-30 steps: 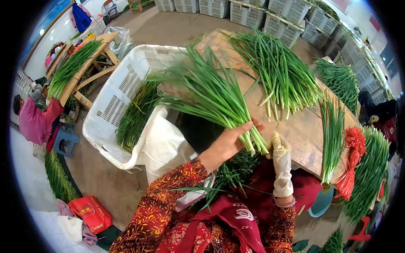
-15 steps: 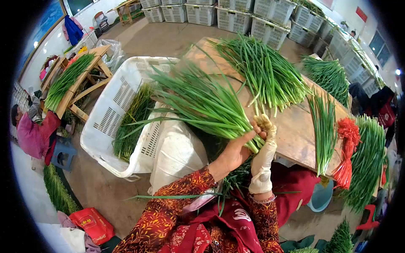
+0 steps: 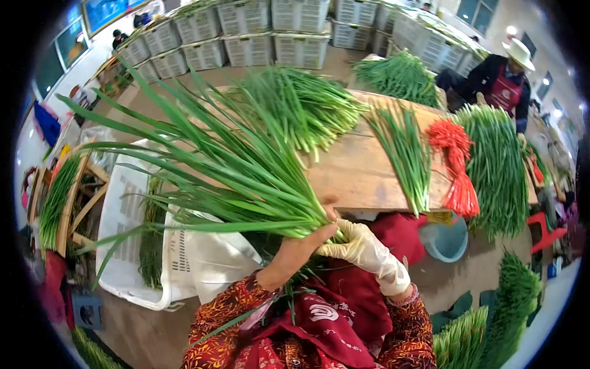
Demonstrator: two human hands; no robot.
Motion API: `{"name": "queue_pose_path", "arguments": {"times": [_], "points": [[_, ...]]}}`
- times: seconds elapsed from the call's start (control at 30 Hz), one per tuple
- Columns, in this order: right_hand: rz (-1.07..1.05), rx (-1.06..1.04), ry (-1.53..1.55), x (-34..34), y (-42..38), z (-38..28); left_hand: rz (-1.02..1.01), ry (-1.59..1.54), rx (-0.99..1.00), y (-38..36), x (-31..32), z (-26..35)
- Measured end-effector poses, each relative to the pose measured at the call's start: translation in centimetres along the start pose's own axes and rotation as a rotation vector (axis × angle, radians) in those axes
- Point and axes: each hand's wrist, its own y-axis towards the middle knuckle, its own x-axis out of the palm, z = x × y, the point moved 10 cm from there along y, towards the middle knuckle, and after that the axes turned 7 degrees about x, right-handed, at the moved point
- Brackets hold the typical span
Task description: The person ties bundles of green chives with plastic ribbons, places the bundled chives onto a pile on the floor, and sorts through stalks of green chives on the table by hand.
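Note:
A bunch of garlic chives (image 3: 246, 175) fans out to the upper left, held above my lap. My bare left hand (image 3: 304, 246) is closed round its lower stalks, the thumb across them. My right hand (image 3: 362, 249), in a pale thin glove, has its fingers curled at the stalk ends, touching the bunch. Behind them, a larger pile of chives (image 3: 301, 107) lies on the wooden board (image 3: 350, 175). Farther right on the board are a small flat bundle of chives (image 3: 402, 160) and a hank of red ties (image 3: 455, 166).
A white plastic basket (image 3: 132, 246) with loose greens stands at left, a white sack (image 3: 224, 258) beside it. Blue bucket (image 3: 445, 240) sits below the board's right end. More chives (image 3: 495, 166) are stacked at right, near a person in a white hat (image 3: 507, 80). Crates (image 3: 301, 49) line the back.
My view has turned to the right. The bunch has come nearer and spreads wider. My gloved hand has shifted from pointing upward to curling sideways at the stalk ends.

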Motion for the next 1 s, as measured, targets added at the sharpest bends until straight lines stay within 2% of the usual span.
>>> {"name": "queue_pose_path", "arguments": {"times": [0.07,0.13,0.17,0.2,0.23,0.27,0.3,0.33,0.4,0.5,0.53,0.57,0.6,0.67,0.7,0.73,0.8,0.83,0.9,0.93,1.0], "points": [[-0.106,-0.084,0.253,0.1,-1.2,1.6,-0.125,0.003,0.033,0.1,2.3,-0.6],[-0.172,0.037,0.360,0.0,-2.9,2.8,-0.307,0.083,0.091,0.4,5.4,0.6],[-0.187,0.035,0.347,-0.2,-3.4,3.6,-0.364,0.015,0.004,0.5,6.7,-0.1],[-0.181,0.026,0.348,-0.3,-4.0,3.6,-0.372,0.021,0.007,0.8,7.5,0.0],[-0.094,-0.019,0.465,-1.4,-4.6,3.2,-0.419,-0.036,-0.124,0.9,8.6,-1.0],[-0.007,-0.061,0.584,-2.7,-5.3,3.2,-0.474,-0.099,-0.126,1.5,10.1,-0.8],[0.136,-0.007,0.445,-4.1,-5.7,4.3,-0.530,-0.162,-0.131,2.0,11.6,-0.7],[0.142,-0.007,0.452,-4.7,-6.1,4.5,-0.523,-0.138,-0.138,2.8,12.2,-1.6],[0.300,-0.070,0.559,-7.8,-7.2,4.2,-0.631,-0.266,-0.166,4.7,15.1,-2.4],[0.486,-0.004,0.524,-11.8,-7.7,6.1,-0.648,-0.415,-0.268,8.5,18.1,-5.4],[0.546,0.042,0.492,-13.3,-7.8,6.5,-0.543,-0.471,-0.250,10.2,18.8,-4.8],[0.571,-0.011,0.532,-14.6,-7.6,6.7,-0.555,-0.524,-0.258,11.8,19.7,-5.3],[0.638,0.040,0.498,-16.1,-7.6,7.8,-0.565,-0.577,-0.264,13.7,20.3,-6.0],[0.684,0.101,0.442,-18.7,-7.1,9.6,-0.303,-0.576,-0.266,18.9,19.0,-9.4],[0.672,0.139,0.352,-19.6,-6.3,11.2,-0.250,-0.632,-0.267,21.1,18.6,-10.2],[0.669,0.143,0.355,-20.2,-5.7,12.7,-0.207,-0.561,-0.320,23.1,17.4,-11.7],[0.605,0.322,0.246,-20.1,-4.7,15.8,-0.228,-0.157,-0.071,26.9,13.7,-12.9],[0.575,0.331,0.321,-19.8,-4.8,15.8,-0.226,-0.155,-0.075,27.6,12.2,-15.0],[0.519,0.331,0.351,-20.0,-4.8,15.2,0.084,0.469,-0.044,28.4,5.9,-17.7],[0.475,0.322,0.376,-19.9,-4.5,15.1,0.082,0.473,-0.052,27.3,6.1,-16.7],[0.454,0.326,0.389,-20.0,-4.3,15.1,0.119,0.801,0.119,23.7,7.3,-12.1]]}}
